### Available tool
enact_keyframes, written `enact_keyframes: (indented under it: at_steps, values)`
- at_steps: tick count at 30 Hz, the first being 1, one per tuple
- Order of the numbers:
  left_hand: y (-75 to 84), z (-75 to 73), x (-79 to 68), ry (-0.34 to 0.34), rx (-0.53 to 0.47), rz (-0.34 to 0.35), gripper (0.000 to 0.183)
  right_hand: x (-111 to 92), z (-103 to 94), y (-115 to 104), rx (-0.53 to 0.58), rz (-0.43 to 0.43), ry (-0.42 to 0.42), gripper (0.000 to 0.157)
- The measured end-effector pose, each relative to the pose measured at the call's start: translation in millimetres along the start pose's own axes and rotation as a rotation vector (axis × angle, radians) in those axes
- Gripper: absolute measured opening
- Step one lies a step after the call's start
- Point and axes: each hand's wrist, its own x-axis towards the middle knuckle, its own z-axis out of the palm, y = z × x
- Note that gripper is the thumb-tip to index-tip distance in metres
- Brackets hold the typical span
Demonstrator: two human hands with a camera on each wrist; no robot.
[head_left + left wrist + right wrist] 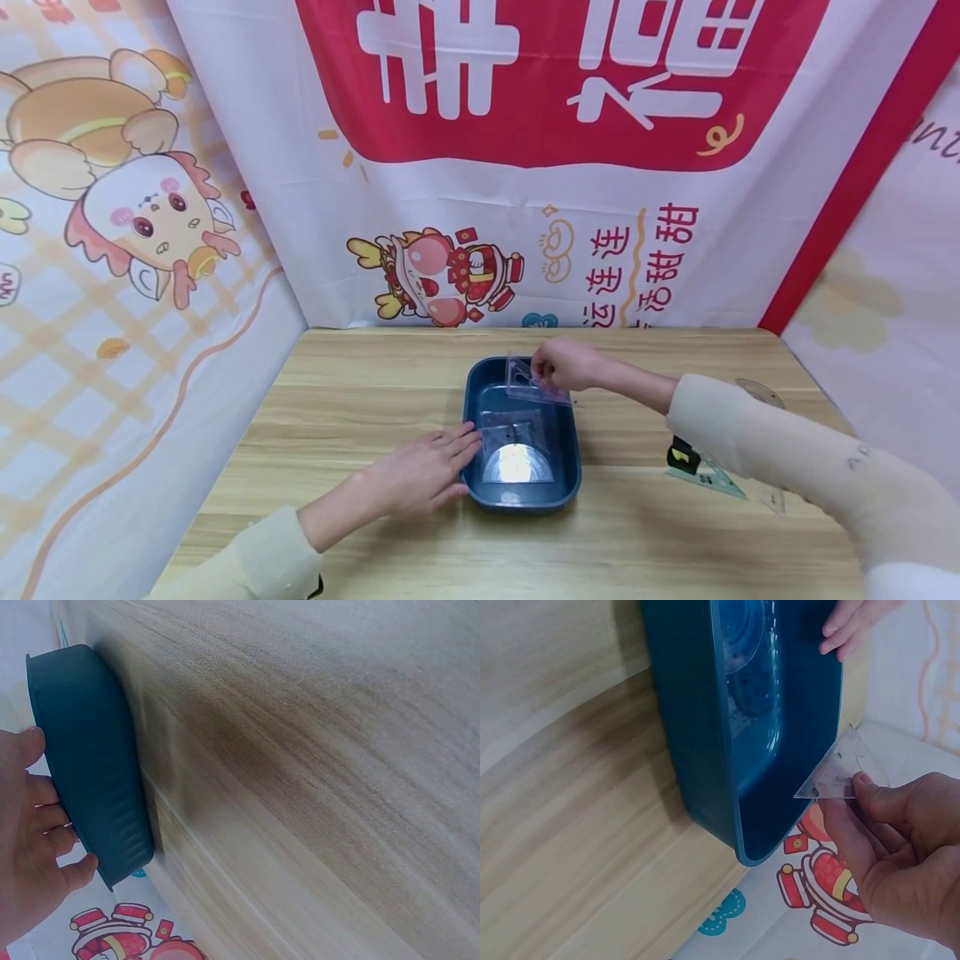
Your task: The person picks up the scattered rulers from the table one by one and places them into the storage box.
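Note:
A dark blue tray (573,487) stands on the wooden table. My left hand (431,468) touches its left rim with fingers extended; in the left wrist view the fingertips (84,871) lie along the edge. My right hand (567,364) pinches a clear set square (521,385) between thumb and fingers over the tray's far end. In the right wrist view the set square (838,771) is held at one edge, above the rim. Inside the tray lie a clear protractor (517,465) and another clear flat piece (501,427), partly overlapping.
Right of the tray, a black and yellow tape measure (682,456) sits by a green set square (712,480). A clear round-edged protractor (759,392) lies behind the right sleeve, which partly covers these things. A printed cloth (450,200) hangs at the table's back edge.

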Motion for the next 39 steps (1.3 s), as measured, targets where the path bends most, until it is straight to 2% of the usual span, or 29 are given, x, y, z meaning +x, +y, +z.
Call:
enact_keyframes:
  at_steps: [4, 8, 14, 26, 31, 35, 39]
  values:
    - [-0.4, -0.2, 0.1, 0.01, 0.008, 0.007, 0.062, 10, 2.4, -2, -0.004, -0.005, -0.058, 0.025]
    - [-0.6, -0.3, 0.7, 0.011, 0.01, 0.007, 0.061, 21, 3.5, -4, -0.039, 0.003, -0.125, 0.023]
    - [-0.3, 1.3, 0.1, 0.016, 0.014, 0.018, 0.062, 34, 5.6, -8, -0.074, 0.08, -0.205, 0.024]
    - [-2.2, 2.8, -0.3, 0.034, 0.029, 0.027, 0.062, 55, 21.6, -12, -0.125, 0.178, -0.292, 0.018]
    - [-1.8, 1.7, -0.4, 0.03, 0.028, 0.026, 0.061, 62, 31.4, -11, -0.173, 0.182, -0.291, 0.019]
    - [-1.2, 2.0, -0.1, 0.035, 0.024, 0.027, 0.061, 64, 38.2, -8, -0.248, 0.138, -0.268, 0.013]
    - [-1.7, 2.6, 0.3, 0.028, 0.018, 0.023, 0.061, 62, 39.1, -2, -0.312, 0.066, -0.224, 0.015]
